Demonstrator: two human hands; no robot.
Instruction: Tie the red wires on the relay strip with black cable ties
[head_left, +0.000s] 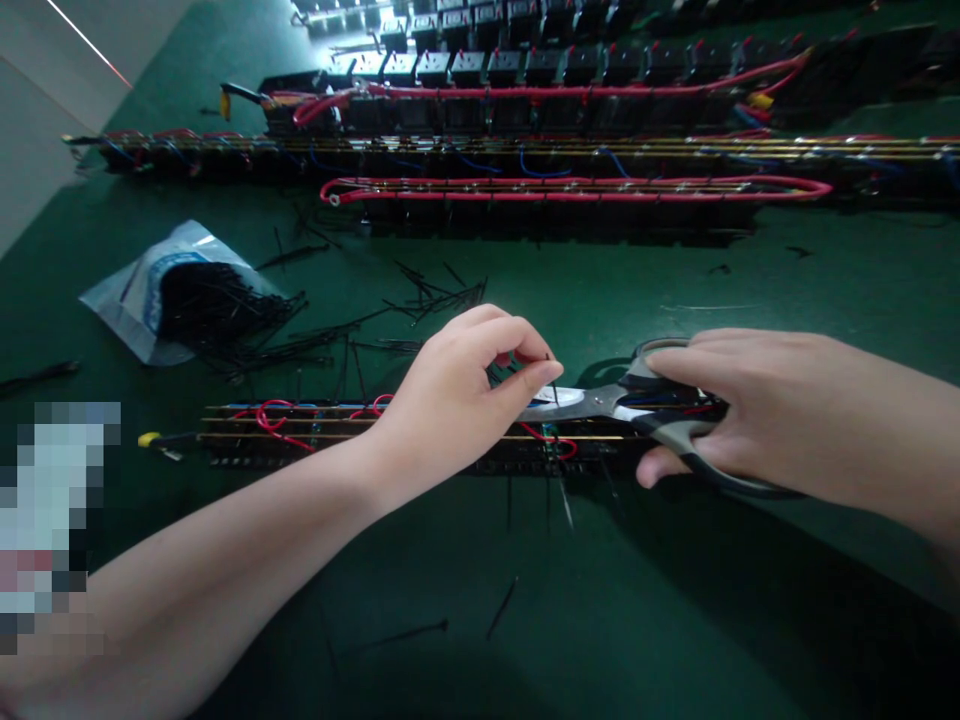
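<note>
My left hand (480, 375) pinches the thin black end of a cable tie (555, 388) between thumb and forefinger. In my right hand (780, 410) is a pair of scissors (598, 403) with grey and black handles, its fingers through the loops. The blades point left, just below my left fingertips, close to the cable tie. Beneath both hands lies a long black strip assembly (262, 440) with brass-coloured rods and red wire loops. My left hand and the scissors cover part of it.
A clear plastic bag (180, 245) spills black cable ties (225, 305) at the left. More loose ties (442, 295) lie behind my left hand and near the front. Along the back stretch several black assemblies (525, 215) with red cables. The table (615, 620) is green.
</note>
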